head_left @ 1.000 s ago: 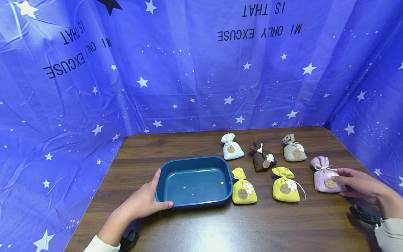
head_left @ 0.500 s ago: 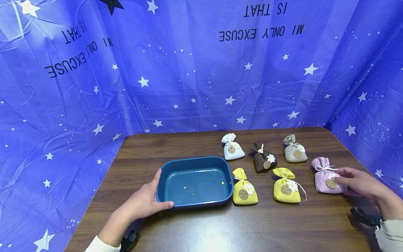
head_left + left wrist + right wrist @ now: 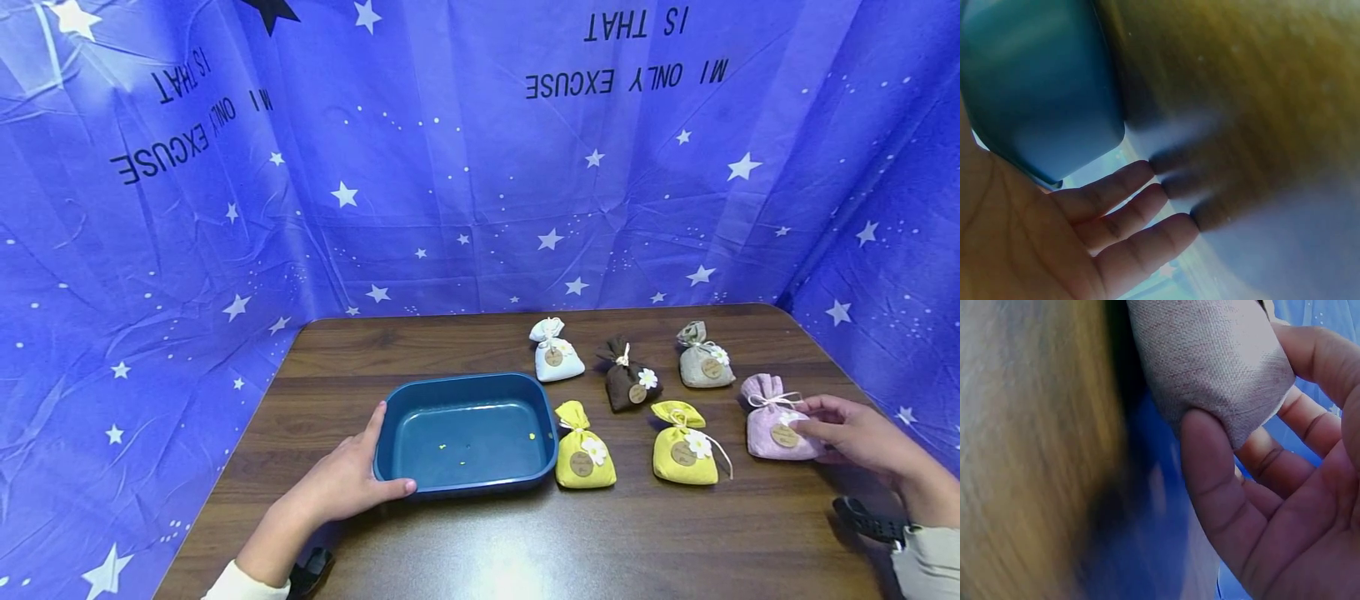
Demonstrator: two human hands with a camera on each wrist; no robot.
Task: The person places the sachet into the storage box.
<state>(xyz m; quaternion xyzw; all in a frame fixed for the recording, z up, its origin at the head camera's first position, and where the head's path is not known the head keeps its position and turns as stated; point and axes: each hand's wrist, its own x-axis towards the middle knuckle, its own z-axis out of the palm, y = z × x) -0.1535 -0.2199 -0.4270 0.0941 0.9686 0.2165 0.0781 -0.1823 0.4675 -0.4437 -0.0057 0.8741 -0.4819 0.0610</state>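
Note:
In the head view my right hand (image 3: pixel 862 437) holds a pink drawstring sachet (image 3: pixel 772 437) by its right side. The right wrist view shows the fingers and thumb around the lower end of the sachet's woven cloth (image 3: pixel 1210 362). Whether it is off the table I cannot tell. My left hand (image 3: pixel 341 475) rests against the left end of a dark blue rectangular tub (image 3: pixel 465 485), thumb at its front rim. Three fairly straight fingers (image 3: pixel 1141 247) reach toward the tabletop beside the tub wall (image 3: pixel 1041 94) in the left wrist view.
Two yellow sachets (image 3: pixel 585 462) (image 3: pixel 684 458) stand right of the tub. Behind them are white (image 3: pixel 557 362), brown (image 3: pixel 626 390) and grey-beige (image 3: pixel 705 367) ones. Small yellow specks lie in the tub. A starry blue curtain (image 3: pixel 465 167) hangs behind the brown wooden table (image 3: pixel 600 542).
The head view has shifted slightly. My right hand keeps its hold on the pink sachet, which sits a touch nearer the yellow one. My left hand stays at the tub.

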